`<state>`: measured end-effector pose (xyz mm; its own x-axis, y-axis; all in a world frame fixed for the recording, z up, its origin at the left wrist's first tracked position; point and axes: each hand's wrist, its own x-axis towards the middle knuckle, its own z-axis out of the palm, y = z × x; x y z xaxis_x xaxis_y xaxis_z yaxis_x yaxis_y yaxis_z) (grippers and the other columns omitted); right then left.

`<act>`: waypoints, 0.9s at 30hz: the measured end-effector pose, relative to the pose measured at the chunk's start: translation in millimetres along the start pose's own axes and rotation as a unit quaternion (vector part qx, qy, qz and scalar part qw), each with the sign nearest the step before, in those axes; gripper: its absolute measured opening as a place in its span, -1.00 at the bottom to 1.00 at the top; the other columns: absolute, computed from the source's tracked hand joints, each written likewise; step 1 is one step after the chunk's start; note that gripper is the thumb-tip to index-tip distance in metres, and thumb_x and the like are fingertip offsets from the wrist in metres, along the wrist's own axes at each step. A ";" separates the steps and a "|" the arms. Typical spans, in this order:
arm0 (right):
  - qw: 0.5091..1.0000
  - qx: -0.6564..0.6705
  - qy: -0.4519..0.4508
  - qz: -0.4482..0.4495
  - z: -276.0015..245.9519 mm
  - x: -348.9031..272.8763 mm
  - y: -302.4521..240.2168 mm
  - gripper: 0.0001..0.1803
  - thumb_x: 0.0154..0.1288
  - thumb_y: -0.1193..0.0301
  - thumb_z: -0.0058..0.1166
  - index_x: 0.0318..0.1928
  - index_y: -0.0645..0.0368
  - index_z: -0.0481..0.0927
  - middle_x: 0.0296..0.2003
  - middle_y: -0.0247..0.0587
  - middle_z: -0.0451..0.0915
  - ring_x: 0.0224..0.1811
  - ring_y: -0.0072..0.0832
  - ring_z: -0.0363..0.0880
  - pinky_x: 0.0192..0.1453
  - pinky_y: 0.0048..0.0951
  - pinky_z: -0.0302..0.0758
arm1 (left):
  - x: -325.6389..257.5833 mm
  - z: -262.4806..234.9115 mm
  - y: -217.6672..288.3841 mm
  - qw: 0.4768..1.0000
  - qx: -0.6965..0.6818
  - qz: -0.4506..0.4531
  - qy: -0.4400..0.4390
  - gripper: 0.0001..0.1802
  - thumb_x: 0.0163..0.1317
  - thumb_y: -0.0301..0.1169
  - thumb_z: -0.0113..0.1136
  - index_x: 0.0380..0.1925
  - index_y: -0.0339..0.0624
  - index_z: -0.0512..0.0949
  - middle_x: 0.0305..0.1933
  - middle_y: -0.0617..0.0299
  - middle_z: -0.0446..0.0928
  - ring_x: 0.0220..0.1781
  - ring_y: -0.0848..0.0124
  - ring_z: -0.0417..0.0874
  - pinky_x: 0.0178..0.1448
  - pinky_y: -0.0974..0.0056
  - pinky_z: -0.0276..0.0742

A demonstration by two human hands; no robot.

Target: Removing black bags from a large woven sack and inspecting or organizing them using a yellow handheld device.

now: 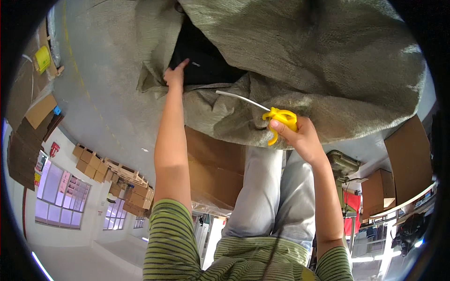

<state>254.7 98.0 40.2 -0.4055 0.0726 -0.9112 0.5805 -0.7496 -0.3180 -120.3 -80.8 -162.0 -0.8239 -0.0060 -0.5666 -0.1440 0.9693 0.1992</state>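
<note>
The view looks steeply down and back, so the person's own legs in pale grey trousers [267,192] and the striped green shirt [187,248] fill the 6 o'clock part of the picture. Above them, from about 10 o'clock round to 3 o'clock, lies a big grey-green woven sack [304,61] on the grey floor [93,93]. Its mouth gapes at about 11 o'clock, and something black [201,61] shows inside the opening.

The left hand [176,75] reaches up to the sack's mouth; its fingers lie together against the black contents at the edge of the opening, with the cloth rim just beside them. Whether they pinch the cloth or only press on it cannot be told.

The right hand [300,136] sits just right of centre, at the sack's lower edge. Its fingers are curled tight round a yellow-handled tool [280,122] — the thumb lies across the handle — and a thin white cord or strap [239,99] runs from the tool toward 10 o'clock, over the sackcloth, ending near the mouth.

A flat brown cardboard sheet [211,168] lies under the sack's near edge, between the left forearm and the legs. Stacked cardboard boxes [93,164] stand at 8 o'clock, and more brown boxes [403,159] at 3 to 4 o'clock.
</note>
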 end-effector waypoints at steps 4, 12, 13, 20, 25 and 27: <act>0.985 0.025 0.117 -0.128 -5.5 -4.9 19.9 -0.48 0.13 0.04 0.20 -0.28 0.34 0.60 -0.57 -0.31 0.56 -0.49 -0.59 0.48 -0.34 -0.52 0.41 | -122.8 1.4 63.6 0.948 -0.166 0.242 -0.122 -0.33 0.00 -0.28 0.37 0.10 -0.34 0.36 0.16 -0.03 0.39 0.12 0.27 0.44 0.19 0.29 0.29; 0.974 -0.187 0.114 -0.051 -9.3 -43.8 -30.4 -0.42 0.13 -0.02 0.14 -0.37 0.39 0.57 -0.65 -0.08 0.53 -0.56 -0.30 0.57 -0.39 -0.32 0.45 | -205.8 -70.1 115.9 0.899 -0.329 0.279 0.074 -0.54 0.14 -0.40 0.28 0.02 -0.37 0.42 0.00 0.12 0.50 -0.03 0.39 0.51 0.11 0.33 0.36; 0.974 -0.190 0.112 -0.056 -7.4 -47.1 -36.4 -0.42 0.13 -0.02 0.14 -0.37 0.39 0.57 -0.65 -0.08 0.53 -0.56 -0.30 0.57 -0.39 -0.32 0.45 | -209.2 -73.3 120.1 0.892 -0.362 0.255 0.091 -0.57 0.15 -0.39 0.27 -0.02 -0.39 0.45 -0.04 0.11 0.53 -0.07 0.40 0.53 0.07 0.33 0.39; 0.953 -0.262 0.080 -0.131 -1.2 -59.0 -72.3 -0.44 0.14 -0.04 0.11 -0.25 0.31 0.57 -0.53 0.03 0.58 -0.45 -0.16 0.59 -0.30 -0.21 0.47 | -249.1 -71.6 129.7 0.931 -0.311 0.107 0.159 -0.38 0.29 0.01 0.00 -0.24 -0.51 0.54 -0.22 0.05 0.60 -0.24 0.38 0.57 -0.11 0.35 0.45; 0.908 -0.385 0.049 -0.157 -3.3 -67.9 -84.9 -0.44 0.12 -0.06 0.10 -0.29 0.28 0.57 -0.46 0.12 0.58 -0.33 0.01 0.56 -0.24 -0.13 0.46 | -246.4 -71.7 115.6 0.875 -0.447 -0.038 0.181 -0.18 0.28 0.14 -0.11 -0.08 -0.65 0.42 -0.04 -0.09 0.53 -0.07 0.20 0.56 0.04 0.28 0.43; 0.923 -0.342 0.074 -0.160 -7.5 -64.6 -84.3 -0.43 0.12 -0.07 0.10 -0.28 0.28 0.57 -0.45 0.12 0.58 -0.32 0.01 0.56 -0.23 -0.13 0.46 | -249.1 -73.8 108.0 0.894 -0.428 -0.014 0.130 -0.17 0.28 0.14 -0.13 -0.01 -0.64 0.37 0.01 -0.07 0.50 -0.03 0.20 0.55 0.10 0.29 0.42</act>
<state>237.2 161.5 123.8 -0.5614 0.3448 -0.7523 0.7785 -0.0883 -0.6214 29.0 7.3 59.7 -0.8969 -0.1930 -0.3979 -0.4420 0.4254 0.7898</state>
